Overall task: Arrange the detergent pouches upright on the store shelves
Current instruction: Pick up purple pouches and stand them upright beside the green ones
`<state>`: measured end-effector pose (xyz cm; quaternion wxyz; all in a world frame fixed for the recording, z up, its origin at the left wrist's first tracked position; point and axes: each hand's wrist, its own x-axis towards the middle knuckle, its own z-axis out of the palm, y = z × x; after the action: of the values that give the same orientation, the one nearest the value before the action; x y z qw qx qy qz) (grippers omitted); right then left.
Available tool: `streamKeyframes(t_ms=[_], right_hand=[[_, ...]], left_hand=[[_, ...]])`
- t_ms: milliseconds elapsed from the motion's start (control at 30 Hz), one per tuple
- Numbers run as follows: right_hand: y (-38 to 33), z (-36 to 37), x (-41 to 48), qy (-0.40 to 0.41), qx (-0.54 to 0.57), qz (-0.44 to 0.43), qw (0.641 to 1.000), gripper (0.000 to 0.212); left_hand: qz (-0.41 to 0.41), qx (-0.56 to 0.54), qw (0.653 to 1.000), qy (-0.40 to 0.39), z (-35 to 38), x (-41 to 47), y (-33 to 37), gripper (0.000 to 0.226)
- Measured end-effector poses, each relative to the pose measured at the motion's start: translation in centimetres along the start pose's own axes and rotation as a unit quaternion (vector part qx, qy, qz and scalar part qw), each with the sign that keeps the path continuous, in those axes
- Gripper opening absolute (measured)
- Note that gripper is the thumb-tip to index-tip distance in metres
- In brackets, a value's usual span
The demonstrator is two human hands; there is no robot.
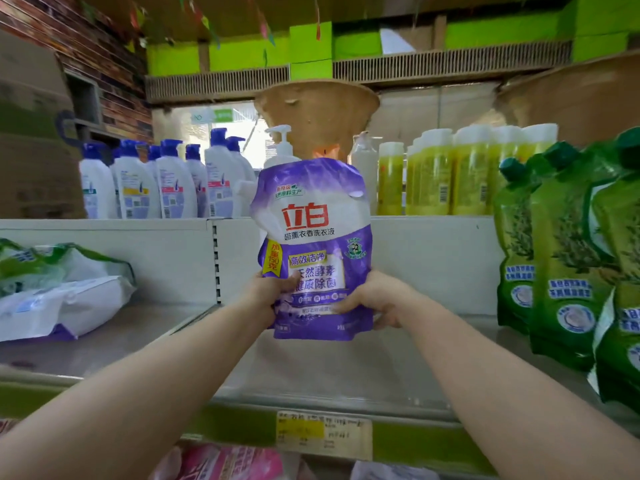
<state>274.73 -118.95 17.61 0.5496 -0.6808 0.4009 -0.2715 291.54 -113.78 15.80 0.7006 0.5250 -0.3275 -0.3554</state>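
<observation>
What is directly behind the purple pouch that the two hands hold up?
Behind the purple pouch, a white pump bottle shows above its top, with the white shelf wall beside. The bottle's lower body is covered.

A retail shop aisle is seen, lined with grey metal shelving (104,344) on slotted uprights. A printed price label (323,434) is fixed to the green shelf edge. Identical goods are stocked in rows: white pump bottles with blue caps (152,181), yellow bottles with white caps (446,171) carrying barcodes, and green refill pouches (561,258) stood side by side. A purple detergent pouch (313,247) with printed branding is shown at the shelf. Cardboard cartons (34,126) are stacked at the left.
</observation>
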Motion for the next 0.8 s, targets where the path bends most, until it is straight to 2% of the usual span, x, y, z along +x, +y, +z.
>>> streamKeyframes(t_ms=[67,167,300,367,433,567,800], right_hand=[[0.4,0.6,0.9,0.044,-0.046,-0.033,0.997,0.085],[0.6,0.7,1.6,0.085,-0.032,-0.056,0.994,0.092],[0.6,1.1,2.4,0.092,-0.068,-0.08,0.99,0.107],[0.6,1.5,2.9,0.094,-0.086,-0.082,0.988,0.101],[0.6,1.8,3.2,0.091,-0.083,-0.087,0.989,0.09],[1.0,1.8,3.6,0.088,-0.086,-0.086,0.989,0.063],[1.3,2.0,3.3,0.094,-0.093,-0.078,0.988,0.066]], left_hand=[[0.004,-0.034,0.999,0.015,0.2,0.9,-0.5,0.01],[0.017,-0.06,0.997,0.035,0.4,2.0,-1.1,0.007],[-0.012,-0.131,0.989,0.06,-0.5,3.9,-0.8,0.037],[-0.015,-0.118,0.988,0.095,-0.8,5.0,-0.7,0.046],[-0.013,-0.105,0.987,0.125,-0.8,5.5,-0.6,0.043],[-0.013,-0.1,0.989,0.109,-0.7,5.7,-0.4,0.042],[0.002,-0.038,0.991,0.126,-0.3,4.3,-0.6,0.049]])
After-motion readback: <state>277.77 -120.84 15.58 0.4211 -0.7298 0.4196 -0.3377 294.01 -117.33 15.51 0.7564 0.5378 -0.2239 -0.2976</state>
